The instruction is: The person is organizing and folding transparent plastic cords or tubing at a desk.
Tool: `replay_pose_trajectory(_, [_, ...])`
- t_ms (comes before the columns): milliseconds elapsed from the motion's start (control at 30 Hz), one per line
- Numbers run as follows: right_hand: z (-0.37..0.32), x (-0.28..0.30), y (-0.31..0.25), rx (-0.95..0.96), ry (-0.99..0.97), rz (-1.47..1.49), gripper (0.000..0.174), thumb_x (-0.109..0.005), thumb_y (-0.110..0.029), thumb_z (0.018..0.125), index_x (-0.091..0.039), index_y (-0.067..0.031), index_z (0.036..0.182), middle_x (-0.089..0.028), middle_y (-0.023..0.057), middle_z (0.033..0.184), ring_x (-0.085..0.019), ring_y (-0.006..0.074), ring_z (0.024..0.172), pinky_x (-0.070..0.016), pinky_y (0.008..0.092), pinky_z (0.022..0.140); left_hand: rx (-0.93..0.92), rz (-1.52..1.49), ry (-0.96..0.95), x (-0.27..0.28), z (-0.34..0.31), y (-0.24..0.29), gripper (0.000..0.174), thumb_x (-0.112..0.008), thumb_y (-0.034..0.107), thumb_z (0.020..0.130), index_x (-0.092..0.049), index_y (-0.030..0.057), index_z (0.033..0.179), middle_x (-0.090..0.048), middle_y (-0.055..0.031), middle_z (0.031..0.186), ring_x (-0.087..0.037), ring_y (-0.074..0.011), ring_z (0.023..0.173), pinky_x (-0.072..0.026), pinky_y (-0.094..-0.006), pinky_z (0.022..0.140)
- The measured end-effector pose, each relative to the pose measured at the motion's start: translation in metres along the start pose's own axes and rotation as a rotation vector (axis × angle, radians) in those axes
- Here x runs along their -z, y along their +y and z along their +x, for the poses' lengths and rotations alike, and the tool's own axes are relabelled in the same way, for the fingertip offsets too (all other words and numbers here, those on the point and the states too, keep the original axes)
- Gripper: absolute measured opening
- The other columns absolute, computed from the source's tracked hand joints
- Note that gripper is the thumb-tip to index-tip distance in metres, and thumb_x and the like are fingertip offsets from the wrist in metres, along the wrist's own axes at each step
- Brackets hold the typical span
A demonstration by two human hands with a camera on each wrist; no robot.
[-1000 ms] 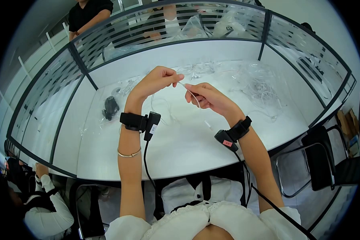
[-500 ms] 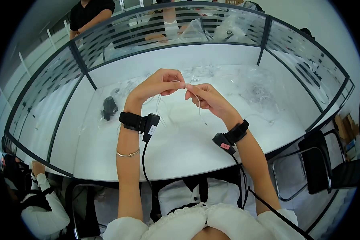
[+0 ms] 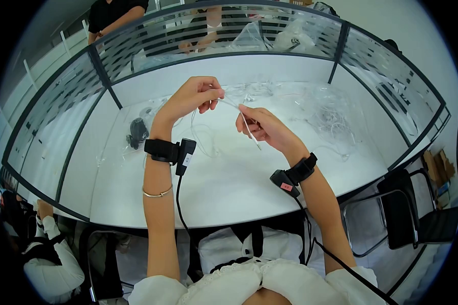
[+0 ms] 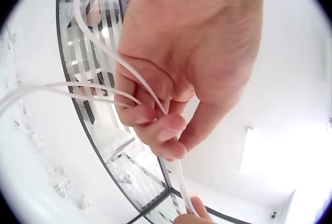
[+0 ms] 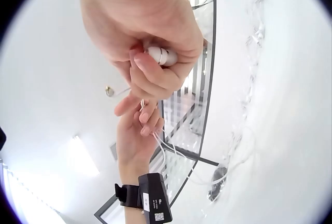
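Note:
Over the table, both hands hold a white earphone cable. My left hand pinches it between thumb and fingertips; in the left wrist view several strands run through the curled fingers. Thin loops of it hang below this hand. A short way to the right, my right hand grips the cable between thumb and forefinger. In the right wrist view a white earbud sits inside its curled fingers. The jack plug sticks out past that hand on a free end. A short stretch of cable spans the two hands.
A black bundle lies at the table's left. Clear bags with white cables lie on the right, more small white pieces along the back. A low partition with striped glass encloses the table. Other people sit and stand beyond it.
The hands met close together half a second ago; now my left hand has drawn away up and left, stretching the cable between them. The plug end hangs below my right hand.

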State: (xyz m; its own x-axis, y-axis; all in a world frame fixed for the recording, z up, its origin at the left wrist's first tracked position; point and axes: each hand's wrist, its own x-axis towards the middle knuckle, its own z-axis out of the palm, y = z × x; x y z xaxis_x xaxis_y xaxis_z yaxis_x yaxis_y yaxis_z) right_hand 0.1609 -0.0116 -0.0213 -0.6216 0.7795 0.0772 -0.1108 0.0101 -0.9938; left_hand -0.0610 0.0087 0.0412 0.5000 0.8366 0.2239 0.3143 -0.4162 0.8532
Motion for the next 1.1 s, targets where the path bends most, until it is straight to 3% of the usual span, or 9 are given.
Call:
replay_pose_trajectory(267, [0.003, 0.001, 0.005, 0.078, 0.039, -0.028, 0.049, -0.044, -0.045, 0.096, -0.06, -0.0052, 0.072, -0.033, -0.0066, 0.054, -0.03, 0.008, 0.051, -0.0258, 0.0239, 0.049, 0.048, 0.031, -0.004, -0.001, -0.001, 0.001, 0.014, -0.057, 0.019, 0.086, -0.056, 0.0068, 0.08, -0.051, 0.0037, 0.067, -0.044, -0.0044, 0.065, -0.033, -0.0189, 0.058])
replay_pose_trajectory(467, [0.008, 0.001, 0.011, 0.132, 0.025, 0.042, 0.048, -0.043, -0.044, 0.098, -0.05, -0.0096, 0.065, -0.043, -0.0029, 0.058, -0.039, 0.0093, 0.053, -0.0363, 0.0245, 0.054, -0.021, 0.199, 0.033, -0.005, 0.002, -0.003, 0.014, -0.056, 0.018, 0.085, -0.058, 0.0041, 0.086, -0.056, 0.0012, 0.074, -0.048, -0.0088, 0.072, -0.0387, -0.024, 0.067])
replay_pose_trajectory(567, [0.007, 0.002, 0.01, 0.053, 0.006, 0.062, 0.047, -0.041, -0.044, 0.098, -0.043, -0.0128, 0.063, -0.043, -0.0032, 0.058, -0.039, 0.0091, 0.053, -0.0381, 0.0247, 0.055, -0.054, 0.193, 0.076, -0.008, 0.003, -0.006, 0.018, -0.055, 0.019, 0.085, -0.058, 0.0019, 0.082, -0.059, -0.0026, 0.075, -0.05, -0.0107, 0.072, -0.0397, -0.0243, 0.069])
replay_pose_trajectory(667, [0.004, 0.002, 0.007, 0.029, -0.03, 0.025, 0.046, -0.042, -0.045, 0.098, -0.038, -0.015, 0.063, -0.038, -0.0052, 0.056, -0.035, 0.0077, 0.051, -0.0352, 0.0243, 0.053, -0.131, 0.247, 0.042, -0.008, 0.009, -0.016, 0.024, -0.055, 0.021, 0.085, -0.059, -0.0004, 0.074, -0.059, -0.0058, 0.07, -0.051, -0.0125, 0.069, -0.0397, -0.0247, 0.065])
replay_pose_trajectory(767, [0.004, 0.002, 0.005, -0.042, -0.012, 0.042, 0.046, -0.042, -0.045, 0.098, -0.033, -0.0159, 0.063, -0.029, -0.0072, 0.056, -0.026, 0.007, 0.051, -0.0283, 0.0242, 0.051, 0.029, 0.438, 0.082, -0.014, 0.003, -0.006, 0.035, -0.055, 0.024, 0.086, -0.051, -0.0018, 0.064, -0.048, -0.0046, 0.058, -0.043, -0.0133, 0.058, -0.0353, -0.0274, 0.056])
replay_pose_trajectory(900, [0.005, 0.005, 0.004, 0.012, 0.005, 0.088, 0.046, -0.041, -0.044, 0.098, -0.024, -0.0168, 0.065, -0.019, -0.0074, 0.059, -0.015, 0.0087, 0.054, -0.0204, 0.0255, 0.051, -0.033, 0.367, 0.125, -0.012, 0.008, -0.007, 0.045, -0.057, 0.032, 0.09, -0.039, 0.0013, 0.062, -0.026, 0.0003, 0.057, -0.024, -0.0121, 0.056, -0.0237, -0.0311, 0.051])
replay_pose_trajectory(967, [0.005, 0.006, 0.004, 0.022, 0.005, 0.073, 0.047, -0.041, -0.045, 0.097, -0.024, -0.0164, 0.065, -0.018, -0.0072, 0.059, -0.014, 0.0089, 0.054, -0.0205, 0.0254, 0.051, -0.057, 0.334, 0.141, -0.014, 0.008, -0.007, 0.044, -0.058, 0.03, 0.089, -0.04, 0.0005, 0.062, -0.027, 0.0005, 0.058, -0.025, -0.0109, 0.056, -0.0242, -0.03, 0.051])
replay_pose_trajectory(1100, [0.004, 0.005, 0.002, 0.088, 0.027, -0.136, 0.044, -0.039, -0.042, 0.099, -0.042, -0.0134, 0.065, -0.035, -0.006, 0.057, -0.029, 0.008, 0.053, -0.026, 0.0244, 0.053, -0.087, 0.265, 0.156, -0.015, 0.008, -0.004, 0.042, -0.059, 0.027, 0.089, -0.041, -0.0006, 0.063, -0.028, 0.0006, 0.058, -0.026, -0.0105, 0.057, -0.0256, -0.0291, 0.051])
